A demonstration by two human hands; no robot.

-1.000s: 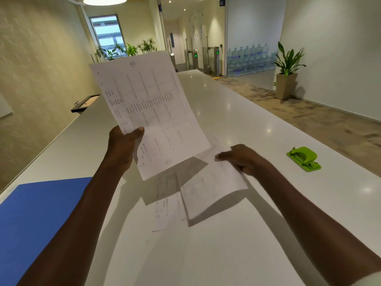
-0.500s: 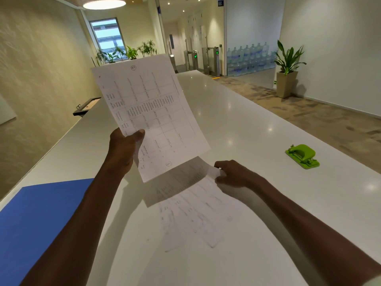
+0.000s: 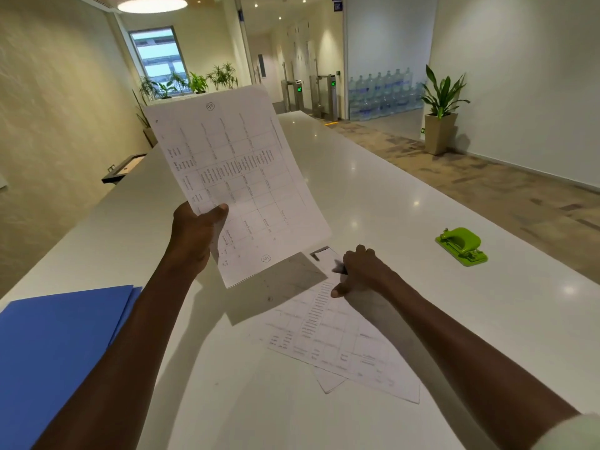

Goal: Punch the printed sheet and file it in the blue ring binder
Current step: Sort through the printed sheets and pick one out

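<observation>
Printed sheet [image 3: 233,177]: thin white paper carrying a ruled table with small print and a circled mark at each end. It is held up in the middle of the frame, its long axis running from upper left to lower right, curling slightly. My left hand [image 3: 194,235] pinches its lower left edge, thumb on the printed face.

Hole punch [image 3: 461,245]: lime green, glossy, low and wedge-shaped, resting on the tabletop [image 3: 373,190] at the right of the frame. It lies well apart from the held sheet, to its right. My right hand [image 3: 357,271] is the nearer one to it, so I judge that the sheet must travel rightward, or the punch be drawn in.

Blue ring binder [image 3: 55,352]: matte blue cover, flat and closed, in the lower left of the frame, on the left-arm side, near my left forearm.

Loose sheets [image 3: 334,345]: further printed pages lying flat and overlapped, lower centre. My right hand rests on their far end with fingers curled; whether it pinches a page I cannot tell.

Tabletop: white, smooth, polished, showing lamp reflections.
</observation>
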